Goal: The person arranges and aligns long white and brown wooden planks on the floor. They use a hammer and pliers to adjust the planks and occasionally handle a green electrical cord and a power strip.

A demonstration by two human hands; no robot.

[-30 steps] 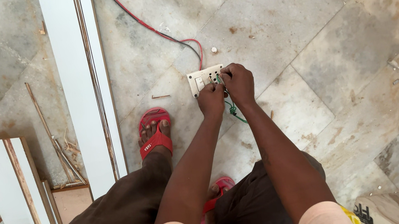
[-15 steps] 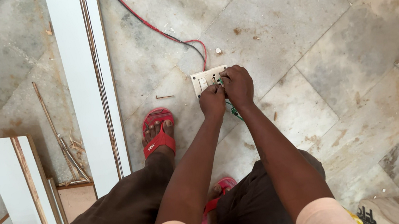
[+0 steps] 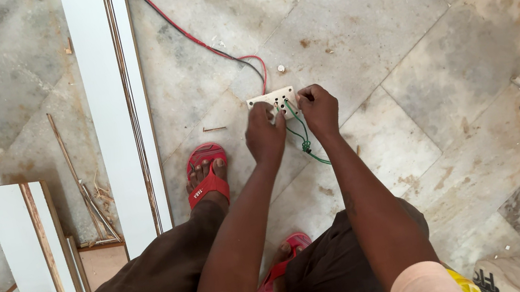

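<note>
- Two bare hands work at the centre of the head view, over a white switch plate (image 3: 272,101) that lies on the marble floor (image 3: 414,75).
- Left hand (image 3: 265,135): fingers curled, tips pressed on the plate's near edge at about 6 o'clock from it. It appears to steady the plate; whether it also pinches a wire cannot be told.
- Right hand (image 3: 318,108): closed into a loose fist just beside the plate, at 3 o'clock from it. It seems to grip something small at the plate's right end; the object itself is hidden by the fingers.
- Green wire (image 3: 304,139): runs from the plate down between the two hands, with a twisted knot at about 6 o'clock from the plate, then trails toward 4 o'clock.
- Red wire (image 3: 189,36) and a dark wire beside it: run from the frame's 12 o'clock edge, curve and meet the plate at its upper left.
- Progress, as a judgement: wires already reach the plate, so connection is under way; the plate is still loose on the floor and the green wire's tail lies free, so termination and mounting are left.
- Surroundings: white board (image 3: 113,106) at 9 o'clock of the hands; red sandal (image 3: 206,178) at 8 o'clock; small screw (image 3: 281,68) just past the plate at 12 o'clock.
</note>
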